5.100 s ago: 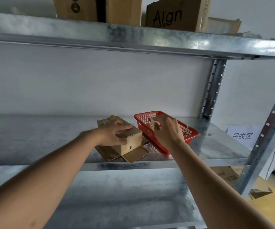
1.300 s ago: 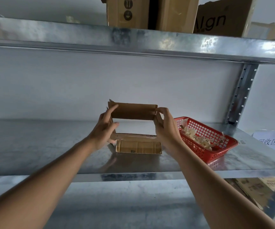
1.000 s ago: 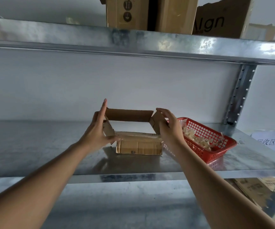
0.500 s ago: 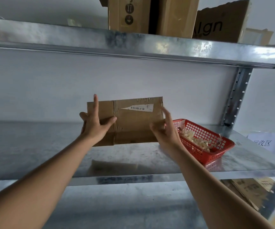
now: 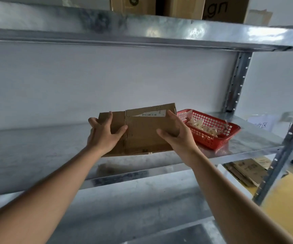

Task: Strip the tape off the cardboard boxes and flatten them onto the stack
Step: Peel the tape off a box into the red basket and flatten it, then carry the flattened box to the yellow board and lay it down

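A flattened brown cardboard box (image 5: pixel 142 131) with a torn white barcode label is held in the air above the metal shelf (image 5: pixel 36 152). My left hand (image 5: pixel 105 134) grips its left end, thumb on the front face. My right hand (image 5: pixel 175 134) grips its right side, thumb on the front and fingers along the edge. A stack of flattened cardboard (image 5: pixel 247 170) lies lower down at the right, beyond the shelf's edge.
A red plastic basket (image 5: pixel 214 132) holding strips of peeled tape sits on the shelf to the right of the box. Upright cardboard boxes (image 5: pixel 181 6) stand on the upper shelf. A steel upright (image 5: pixel 283 148) runs down the right side.
The open box has been pressed flat between both hands and lifted off the shelf. In the last half second it has tilted slightly and moved toward me.
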A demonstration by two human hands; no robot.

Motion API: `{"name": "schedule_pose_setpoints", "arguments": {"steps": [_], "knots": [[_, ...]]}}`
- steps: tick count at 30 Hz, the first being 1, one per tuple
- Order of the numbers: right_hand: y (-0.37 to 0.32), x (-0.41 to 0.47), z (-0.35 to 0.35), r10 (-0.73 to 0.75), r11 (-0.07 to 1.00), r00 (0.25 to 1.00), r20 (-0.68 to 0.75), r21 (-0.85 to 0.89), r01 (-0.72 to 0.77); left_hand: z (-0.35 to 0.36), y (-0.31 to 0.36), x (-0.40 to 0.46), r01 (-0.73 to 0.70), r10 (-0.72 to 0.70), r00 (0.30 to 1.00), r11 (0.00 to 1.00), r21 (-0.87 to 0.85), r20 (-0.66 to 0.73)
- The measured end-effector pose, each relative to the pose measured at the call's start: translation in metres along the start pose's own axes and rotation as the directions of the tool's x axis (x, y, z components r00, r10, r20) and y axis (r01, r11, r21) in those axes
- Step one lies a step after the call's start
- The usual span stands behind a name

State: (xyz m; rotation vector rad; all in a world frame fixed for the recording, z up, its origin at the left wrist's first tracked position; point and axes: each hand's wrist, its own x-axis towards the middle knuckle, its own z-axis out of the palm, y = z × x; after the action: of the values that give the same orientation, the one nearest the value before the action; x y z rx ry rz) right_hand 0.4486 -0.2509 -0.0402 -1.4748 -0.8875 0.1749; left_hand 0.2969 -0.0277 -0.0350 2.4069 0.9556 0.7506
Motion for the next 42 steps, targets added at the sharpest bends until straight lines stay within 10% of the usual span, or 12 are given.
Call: {"name": "schedule_pose_setpoints", "arguments": {"steps": [16,42], "knots": [[-0.006,-0.166,-0.088,0.074,0.987,0.910,-0.407,0.161,-0.008,0.030,0.091,-0.109,-0.374,0.373,0.927,0.926,0.040,0.044],[0.034,-0.496,-0.368,0.288,0.938,0.536,-0.794,0.123,-0.323,0.258,0.337,-0.347,-0.803,0.724,0.436,0.581,-0.132,0.534]]}}
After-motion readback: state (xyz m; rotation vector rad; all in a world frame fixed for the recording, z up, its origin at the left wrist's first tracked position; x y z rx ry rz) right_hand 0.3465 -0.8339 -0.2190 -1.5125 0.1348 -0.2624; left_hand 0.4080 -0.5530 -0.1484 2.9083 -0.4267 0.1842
